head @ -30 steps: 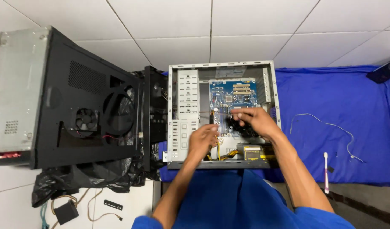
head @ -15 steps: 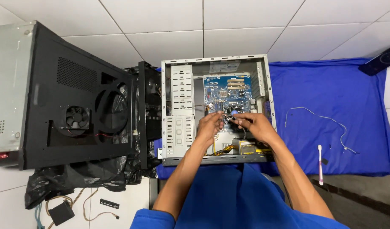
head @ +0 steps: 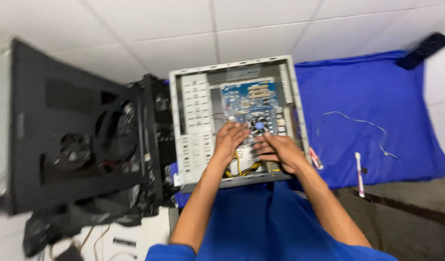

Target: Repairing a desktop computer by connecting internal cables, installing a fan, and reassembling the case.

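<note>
Right now both hands work inside the open computer case, a pale grey box lying on its side on the blue cloth that covers the floor. The left hand rests with its fingers spread loosely over the lower part of the blue motherboard, close to the round cooler fan. The right hand lies just beside it, fingers stretched out flat and slightly apart, pointing toward the left hand; the picture is blurred, so I cannot tell whether either hand grips anything. Yellow cables show below the hands, near the case's lower wall. To the left of the case stands a black computer case with fan openings in its panel. On the cloth to the right lie a thin white wire and a white stick-shaped tool, well apart from the hands.
</note>
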